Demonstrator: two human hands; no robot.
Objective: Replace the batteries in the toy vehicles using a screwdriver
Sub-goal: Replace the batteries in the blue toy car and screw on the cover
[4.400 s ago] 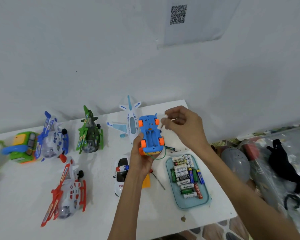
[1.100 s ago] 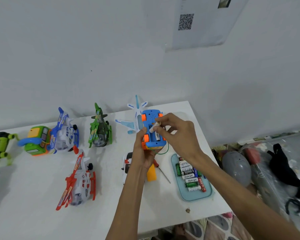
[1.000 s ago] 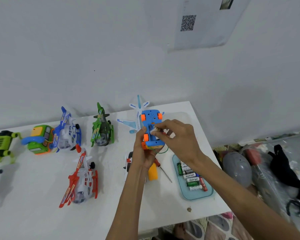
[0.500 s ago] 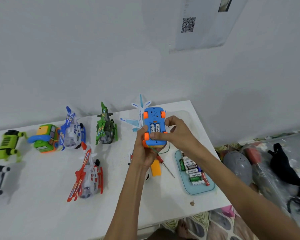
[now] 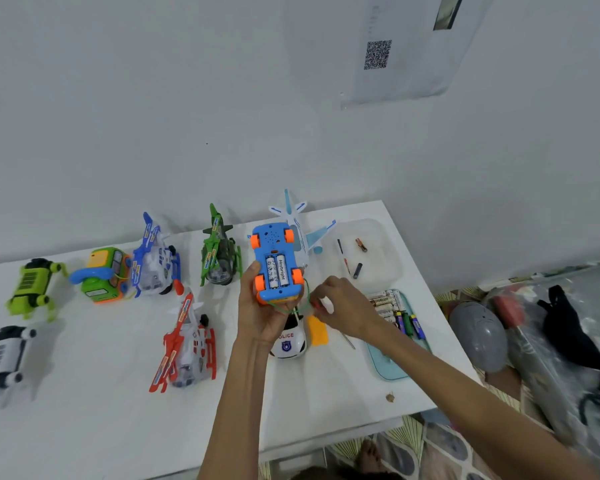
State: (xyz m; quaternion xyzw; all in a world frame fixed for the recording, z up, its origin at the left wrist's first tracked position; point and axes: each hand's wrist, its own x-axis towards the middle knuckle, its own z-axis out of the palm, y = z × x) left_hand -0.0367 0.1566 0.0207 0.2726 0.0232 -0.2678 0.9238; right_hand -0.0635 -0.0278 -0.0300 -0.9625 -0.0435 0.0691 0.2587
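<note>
Left hand [image 5: 257,308] grips upturned blue plastic toy car [image 5: 274,261]; at its 4 o'clock, right hand [image 5: 347,313] curls over red-handled screwdriver [image 5: 349,342], grasp unclear.

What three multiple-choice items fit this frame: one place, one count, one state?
1. Where is the flat orange plastic battery cover?
A) in a tray
B) on the white table, beside the white police toy car
C) on the floor

2. How many white batteries sit in the blue plastic toy car with orange wheels?
A) one
B) two
C) four

3. That car's battery compartment is:
A) open
B) covered
C) empty

Key:
1 B, the cover lies flat just right of the police car.
2 B, two cells lie side by side.
3 A, the left hand holds the car underside up, cells bare.
</note>
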